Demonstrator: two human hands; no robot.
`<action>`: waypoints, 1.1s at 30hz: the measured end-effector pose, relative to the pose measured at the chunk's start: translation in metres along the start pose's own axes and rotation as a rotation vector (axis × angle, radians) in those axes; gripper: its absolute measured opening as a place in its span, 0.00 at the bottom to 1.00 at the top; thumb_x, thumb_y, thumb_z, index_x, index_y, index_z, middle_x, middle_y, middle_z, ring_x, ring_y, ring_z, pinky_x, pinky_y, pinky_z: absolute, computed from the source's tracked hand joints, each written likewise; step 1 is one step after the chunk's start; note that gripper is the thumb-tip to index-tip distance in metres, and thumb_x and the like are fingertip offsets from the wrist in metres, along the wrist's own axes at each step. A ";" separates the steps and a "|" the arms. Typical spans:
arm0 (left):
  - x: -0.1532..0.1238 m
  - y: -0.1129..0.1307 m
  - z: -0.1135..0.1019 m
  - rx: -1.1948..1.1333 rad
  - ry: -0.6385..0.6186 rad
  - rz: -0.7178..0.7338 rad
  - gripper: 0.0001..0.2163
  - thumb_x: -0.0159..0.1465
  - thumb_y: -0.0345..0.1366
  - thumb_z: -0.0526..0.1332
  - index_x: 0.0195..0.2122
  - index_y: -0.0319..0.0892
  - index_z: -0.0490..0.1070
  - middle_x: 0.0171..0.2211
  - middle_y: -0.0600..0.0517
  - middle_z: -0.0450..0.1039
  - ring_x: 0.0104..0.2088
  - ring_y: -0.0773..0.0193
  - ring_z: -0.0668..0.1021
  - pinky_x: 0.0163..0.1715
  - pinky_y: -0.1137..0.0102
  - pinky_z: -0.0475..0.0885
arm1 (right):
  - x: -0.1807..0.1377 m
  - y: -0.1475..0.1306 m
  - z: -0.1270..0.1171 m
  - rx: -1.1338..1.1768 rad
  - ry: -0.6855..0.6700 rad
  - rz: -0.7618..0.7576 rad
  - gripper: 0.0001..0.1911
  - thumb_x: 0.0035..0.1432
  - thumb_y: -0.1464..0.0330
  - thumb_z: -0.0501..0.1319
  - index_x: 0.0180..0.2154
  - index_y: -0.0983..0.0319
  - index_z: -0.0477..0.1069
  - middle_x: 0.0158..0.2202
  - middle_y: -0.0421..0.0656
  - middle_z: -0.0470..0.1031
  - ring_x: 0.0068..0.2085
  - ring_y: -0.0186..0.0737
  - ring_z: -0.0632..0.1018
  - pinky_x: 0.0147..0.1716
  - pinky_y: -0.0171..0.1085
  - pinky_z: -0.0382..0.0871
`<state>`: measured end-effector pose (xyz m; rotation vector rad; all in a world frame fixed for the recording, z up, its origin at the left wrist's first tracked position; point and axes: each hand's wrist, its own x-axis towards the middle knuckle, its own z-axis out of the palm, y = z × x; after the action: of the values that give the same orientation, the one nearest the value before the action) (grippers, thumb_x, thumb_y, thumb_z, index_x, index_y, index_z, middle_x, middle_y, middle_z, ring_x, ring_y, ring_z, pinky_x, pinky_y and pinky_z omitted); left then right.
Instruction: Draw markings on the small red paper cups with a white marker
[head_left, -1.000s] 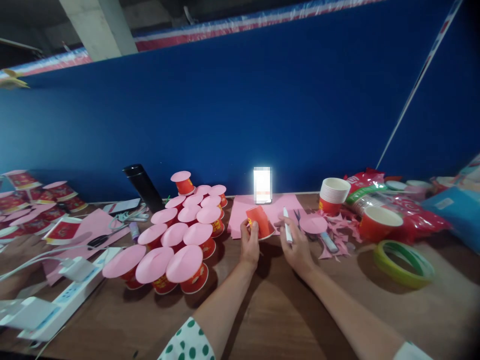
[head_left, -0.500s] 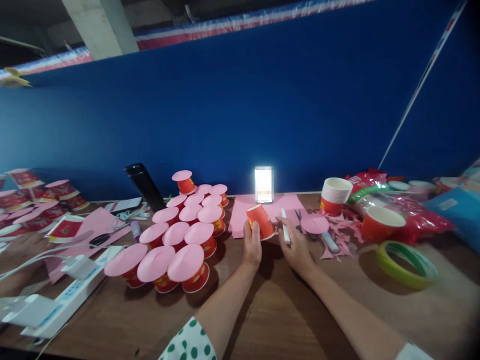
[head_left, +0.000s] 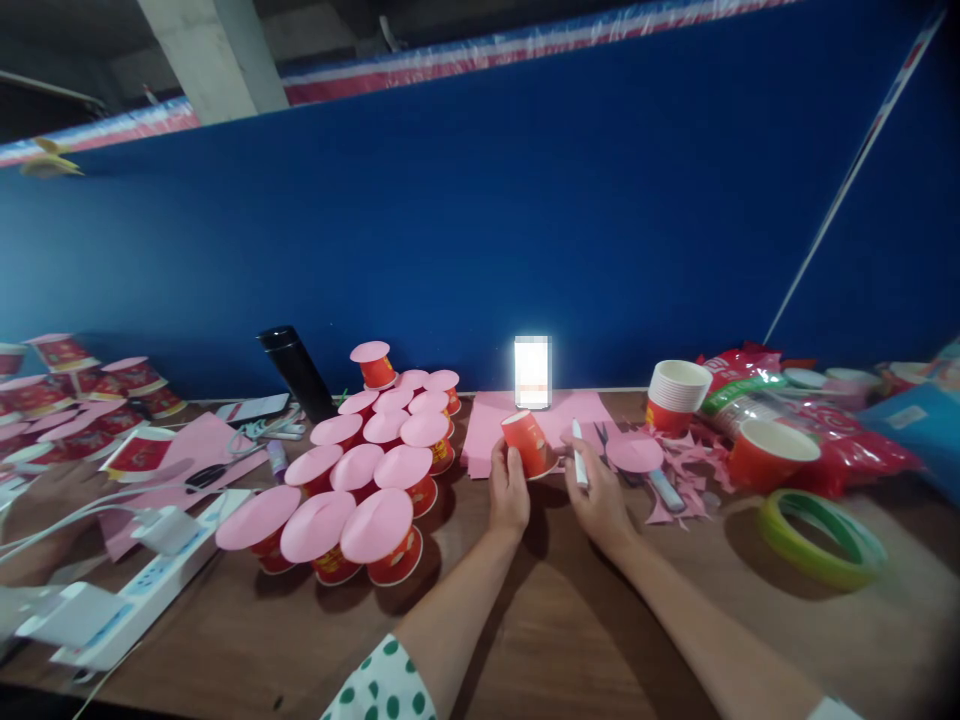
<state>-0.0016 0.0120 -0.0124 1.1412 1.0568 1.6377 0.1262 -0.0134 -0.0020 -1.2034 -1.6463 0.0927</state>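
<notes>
My left hand (head_left: 510,492) is wrapped round a red paper cup (head_left: 529,443), which is tilted with its wide white rim down. Between the fingers of my right hand (head_left: 601,500), just right of the cup, is a slim white pen-like stick (head_left: 580,462); its exact kind is unclear. Behind both hands lie pink paper sheets (head_left: 484,430). To the right of my right hand are a pink paper disc (head_left: 634,452), partly covered scissors (head_left: 601,434) and a small tube (head_left: 665,490). Left of my hands stand several upturned red cups topped with pink discs (head_left: 379,525).
A stack of paper cups (head_left: 677,392), a single cup (head_left: 772,455), pink scraps (head_left: 694,462) and a green tape roll (head_left: 825,570) are on the right. A lit phone (head_left: 532,372) stands behind. Leftward are a black flask (head_left: 296,372), a power strip (head_left: 150,590) and another person's hand (head_left: 56,505).
The whole view has shifted slightly to the right. The white stick in my right hand is a little farther from the cup, and my left hand keeps its hold.
</notes>
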 end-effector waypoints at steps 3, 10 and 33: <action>-0.001 0.006 0.002 -0.051 -0.036 -0.014 0.18 0.62 0.47 0.55 0.49 0.42 0.65 0.47 0.47 0.70 0.47 0.61 0.73 0.50 0.66 0.64 | 0.000 -0.002 -0.002 0.008 -0.034 -0.001 0.16 0.64 0.68 0.48 0.51 0.63 0.63 0.47 0.51 0.74 0.48 0.45 0.76 0.47 0.44 0.70; -0.005 0.014 0.001 0.015 -0.060 -0.027 0.24 0.57 0.45 0.62 0.51 0.41 0.62 0.45 0.45 0.71 0.45 0.60 0.74 0.48 0.64 0.67 | 0.000 -0.005 -0.002 0.050 -0.054 -0.022 0.16 0.63 0.67 0.49 0.51 0.63 0.64 0.46 0.51 0.74 0.46 0.44 0.76 0.47 0.43 0.71; -0.005 0.009 0.001 0.048 -0.071 -0.030 0.23 0.57 0.45 0.62 0.50 0.40 0.62 0.43 0.45 0.71 0.41 0.61 0.74 0.44 0.65 0.69 | 0.000 -0.004 0.001 0.008 -0.164 0.123 0.22 0.59 0.65 0.53 0.54 0.65 0.59 0.46 0.51 0.73 0.41 0.43 0.77 0.45 0.44 0.70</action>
<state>-0.0011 0.0052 -0.0050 1.2000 1.0682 1.5446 0.1228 -0.0144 -0.0004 -1.3197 -1.7095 0.2812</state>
